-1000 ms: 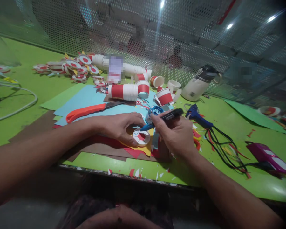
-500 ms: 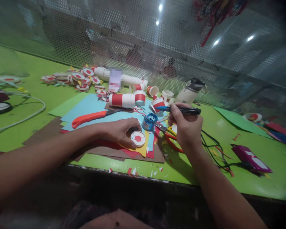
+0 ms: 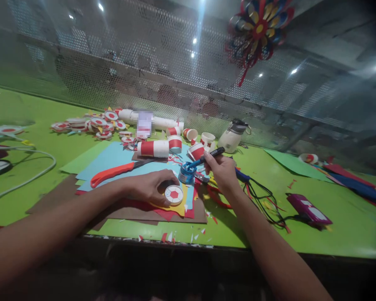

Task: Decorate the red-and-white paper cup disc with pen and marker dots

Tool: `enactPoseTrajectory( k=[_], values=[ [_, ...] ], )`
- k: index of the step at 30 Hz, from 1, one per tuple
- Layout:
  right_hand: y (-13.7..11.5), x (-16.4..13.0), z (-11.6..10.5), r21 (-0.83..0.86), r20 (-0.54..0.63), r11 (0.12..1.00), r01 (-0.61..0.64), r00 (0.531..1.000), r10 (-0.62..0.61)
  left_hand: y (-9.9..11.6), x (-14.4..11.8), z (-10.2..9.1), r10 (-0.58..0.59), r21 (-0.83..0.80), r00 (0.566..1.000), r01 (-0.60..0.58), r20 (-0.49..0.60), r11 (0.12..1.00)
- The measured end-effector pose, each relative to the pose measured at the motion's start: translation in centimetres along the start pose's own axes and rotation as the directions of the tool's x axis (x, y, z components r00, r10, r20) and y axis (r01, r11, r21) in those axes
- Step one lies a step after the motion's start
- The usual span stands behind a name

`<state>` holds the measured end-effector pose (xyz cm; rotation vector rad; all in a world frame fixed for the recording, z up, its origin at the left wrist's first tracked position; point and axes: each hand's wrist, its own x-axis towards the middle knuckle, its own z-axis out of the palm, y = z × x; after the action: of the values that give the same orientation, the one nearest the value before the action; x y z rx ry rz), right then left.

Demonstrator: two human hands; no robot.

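Two hands in our count: left hand (image 3: pixel 148 187) pinning a red-and-white disc (image 3: pixel 174 195) on the bench (image 3: pixel 34 138); right hand (image 3: pixel 221 171), at 3 o'clock, closed around a marker (image 3: pixel 207 156) over a blue tub (image 3: pixel 186 173).

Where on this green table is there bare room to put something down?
Bare green table lies left, between the white cable and the pile of red-and-white paper discs. More lies between the black cords and the green paper sheet. Around both hands it is crowded.
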<state>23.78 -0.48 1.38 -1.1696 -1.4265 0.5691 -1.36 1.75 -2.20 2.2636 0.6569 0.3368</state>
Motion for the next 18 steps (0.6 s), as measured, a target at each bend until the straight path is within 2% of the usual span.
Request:
enactPoseTrajectory(
  k=[5,9,15,18],
  values=[
    [1.4,0.2,0.9,-0.118,0.045,0.99,-0.072,0.996,0.078,0.1,0.2,-0.2,0.045,0.044,0.999,-0.045,0.017,0.998],
    [2.5,0.5,1.4,-0.188,0.094,0.973,-0.131,0.984,0.15,0.0,0.2,-0.3,0.036,0.033,0.999,-0.037,0.027,0.999],
    [1.4,0.7,1.3,-0.239,0.108,0.967,-0.089,0.987,0.117,0.3,0.0,0.2,0.016,0.01,1.0,-0.015,-0.023,1.0],
    [1.1,0.7,1.6,-0.219,0.152,0.975,-0.043,0.985,0.078,0.0,0.1,0.3,0.003,0.012,1.0,-0.003,-0.023,1.0]
  ],
)
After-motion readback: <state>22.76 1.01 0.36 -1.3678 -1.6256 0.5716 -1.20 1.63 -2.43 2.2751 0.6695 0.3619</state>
